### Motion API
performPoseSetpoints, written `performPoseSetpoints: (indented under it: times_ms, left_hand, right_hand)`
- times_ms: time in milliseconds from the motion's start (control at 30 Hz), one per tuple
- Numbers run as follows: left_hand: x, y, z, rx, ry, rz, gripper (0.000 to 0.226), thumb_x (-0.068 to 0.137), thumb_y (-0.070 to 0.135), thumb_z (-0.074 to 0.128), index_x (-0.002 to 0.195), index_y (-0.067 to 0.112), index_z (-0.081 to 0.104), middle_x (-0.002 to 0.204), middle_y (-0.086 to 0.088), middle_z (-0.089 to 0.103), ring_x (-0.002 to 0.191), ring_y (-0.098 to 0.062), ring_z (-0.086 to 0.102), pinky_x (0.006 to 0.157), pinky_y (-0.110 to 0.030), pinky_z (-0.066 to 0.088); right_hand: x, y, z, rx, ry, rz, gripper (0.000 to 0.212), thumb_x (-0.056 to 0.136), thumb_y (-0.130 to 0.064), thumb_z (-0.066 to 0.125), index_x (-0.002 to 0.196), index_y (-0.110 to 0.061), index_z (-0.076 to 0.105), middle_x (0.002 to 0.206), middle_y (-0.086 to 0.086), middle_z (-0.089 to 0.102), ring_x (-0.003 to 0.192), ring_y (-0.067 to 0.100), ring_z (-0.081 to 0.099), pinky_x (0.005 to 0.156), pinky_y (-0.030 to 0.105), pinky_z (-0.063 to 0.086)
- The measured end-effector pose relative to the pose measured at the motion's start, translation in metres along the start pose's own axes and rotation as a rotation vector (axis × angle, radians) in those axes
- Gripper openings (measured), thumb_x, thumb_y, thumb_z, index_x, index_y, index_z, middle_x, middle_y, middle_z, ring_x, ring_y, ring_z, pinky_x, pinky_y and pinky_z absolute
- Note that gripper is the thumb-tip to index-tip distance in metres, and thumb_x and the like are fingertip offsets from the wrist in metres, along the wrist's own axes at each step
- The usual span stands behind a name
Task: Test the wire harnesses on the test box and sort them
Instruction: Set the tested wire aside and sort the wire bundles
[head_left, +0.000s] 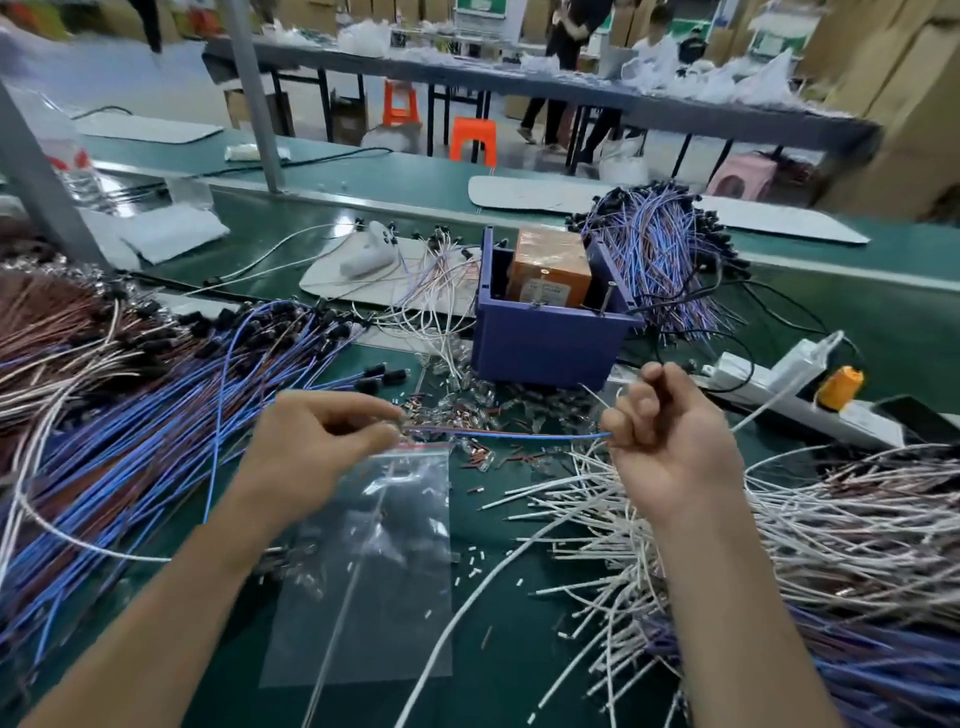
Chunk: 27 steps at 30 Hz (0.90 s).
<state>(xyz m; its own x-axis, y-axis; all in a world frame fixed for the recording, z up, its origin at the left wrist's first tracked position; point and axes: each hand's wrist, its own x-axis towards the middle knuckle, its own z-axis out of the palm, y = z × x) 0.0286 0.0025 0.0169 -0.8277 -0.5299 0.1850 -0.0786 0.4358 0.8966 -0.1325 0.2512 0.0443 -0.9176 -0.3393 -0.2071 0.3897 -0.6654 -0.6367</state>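
A thin blue and brown wire harness (509, 434) is stretched level between my hands above the green bench. My left hand (317, 441) pinches its left end between thumb and fingertips. My right hand (670, 441) grips the other end with curled fingers, and a white wire end sticks up past them. Behind stands the blue test box (545, 338) with an orange block (550, 267) inside. Blue and brown harnesses (130, 415) lie heaped at the left, white ones (779, 545) at the right, and a bundle (660, 249) sits behind the box.
A clear zip bag (374, 571) lies flat between my forearms. Small loose terminals (467, 410) are scattered in front of the box. A white power strip (769, 384) with an orange plug lies at the right. A grey post (254, 93) rises at the back left.
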Motion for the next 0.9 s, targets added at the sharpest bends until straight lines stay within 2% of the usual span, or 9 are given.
performPoseSetpoints:
  times_ms: [67, 167, 233, 300, 433, 533, 633, 733, 900]
  left_hand:
    - [0.006, 0.001, -0.008, -0.175, 0.076, -0.083, 0.021, 0.073, 0.004, 0.087, 0.075, 0.024, 0.083, 0.061, -0.002, 0.073, 0.045, -0.006, 0.055, 0.046, -0.016, 0.047]
    - [0.013, 0.001, -0.014, -0.744, 0.126, -0.297, 0.012, 0.073, 0.012, 0.076, 0.062, 0.016, 0.076, 0.059, 0.001, 0.068, 0.042, 0.000, 0.054, 0.042, -0.009, 0.045]
    - [0.016, 0.004, -0.013, -1.040, 0.100, -0.428, 0.019, 0.076, 0.020, 0.070, 0.058, 0.018, 0.074, 0.062, 0.003, 0.067, 0.043, 0.002, 0.057, 0.043, -0.005, 0.044]
    - [0.020, 0.012, -0.006, -1.134, 0.018, -0.475, 0.020, 0.079, 0.022, 0.068, 0.061, 0.018, 0.076, 0.063, 0.003, 0.065, 0.044, 0.002, 0.057, 0.042, -0.005, 0.044]
    - [0.023, 0.042, 0.033, -0.910, -0.231, -0.391, 0.010, 0.073, 0.019, 0.075, 0.066, 0.014, 0.079, 0.061, -0.002, 0.066, 0.043, -0.001, 0.055, 0.041, -0.009, 0.044]
    - [0.023, 0.058, 0.065, -0.644, -0.315, -0.278, 0.011, 0.077, 0.015, 0.079, 0.066, 0.011, 0.077, 0.058, -0.006, 0.063, 0.041, -0.008, 0.050, 0.041, -0.015, 0.042]
    - [0.021, 0.059, 0.084, -0.536, -0.271, -0.238, 0.020, 0.084, 0.000, 0.075, 0.065, 0.008, 0.074, 0.050, -0.002, 0.056, 0.038, -0.007, 0.044, 0.038, -0.015, 0.033]
    - [0.021, 0.054, 0.088, -0.575, -0.229, -0.261, 0.017, 0.085, -0.005, 0.073, 0.069, 0.001, 0.072, 0.048, 0.002, 0.057, 0.036, -0.005, 0.047, 0.039, -0.012, 0.037]
    - [0.026, 0.045, 0.090, -0.755, -0.163, -0.395, 0.026, 0.091, 0.011, 0.069, 0.067, 0.010, 0.078, 0.052, 0.001, 0.053, 0.040, -0.006, 0.038, 0.038, -0.013, 0.027]
  right_hand:
    - [-0.001, 0.001, -0.003, -0.129, 0.010, -0.028, 0.032, 0.103, -0.020, 0.050, 0.073, -0.013, 0.060, 0.051, 0.000, 0.039, 0.044, 0.013, 0.025, 0.044, 0.025, 0.025]
    - [-0.004, 0.006, -0.003, -0.348, -0.041, -0.043, 0.033, 0.102, -0.016, 0.053, 0.071, -0.011, 0.063, 0.050, 0.001, 0.037, 0.042, 0.012, 0.027, 0.043, 0.026, 0.021]
    - [-0.007, 0.011, 0.000, -0.479, -0.124, -0.024, 0.035, 0.103, -0.014, 0.053, 0.071, -0.010, 0.066, 0.049, 0.002, 0.041, 0.043, 0.012, 0.027, 0.046, 0.029, 0.016]
    - [-0.011, 0.015, 0.003, -0.608, -0.221, 0.028, 0.035, 0.102, -0.013, 0.053, 0.073, -0.011, 0.072, 0.053, 0.007, 0.051, 0.041, 0.011, 0.026, 0.045, 0.027, 0.016]
    - [-0.021, 0.029, 0.008, -0.683, -0.364, 0.132, 0.029, 0.104, -0.012, 0.051, 0.092, -0.007, 0.077, 0.086, 0.017, 0.076, 0.040, 0.006, 0.021, 0.042, 0.020, 0.019]
    - [-0.026, 0.040, 0.008, -0.724, -0.385, 0.109, 0.019, 0.101, -0.010, 0.058, 0.097, -0.002, 0.075, 0.062, 0.002, 0.064, 0.037, 0.005, 0.019, 0.041, 0.019, 0.019]
    - [-0.026, 0.045, 0.008, -0.744, -0.390, 0.114, 0.023, 0.096, -0.002, 0.061, 0.079, -0.012, 0.074, 0.054, -0.001, 0.057, 0.037, 0.006, 0.020, 0.040, 0.020, 0.018]
    - [-0.024, 0.047, 0.009, -0.723, -0.349, 0.156, 0.021, 0.093, -0.001, 0.064, 0.076, -0.009, 0.072, 0.057, 0.005, 0.061, 0.038, 0.006, 0.023, 0.039, 0.020, 0.019]
    - [-0.018, 0.051, 0.010, -0.714, -0.319, 0.141, 0.026, 0.093, -0.001, 0.065, 0.070, -0.011, 0.074, 0.061, 0.013, 0.063, 0.037, 0.007, 0.025, 0.038, 0.018, 0.021]
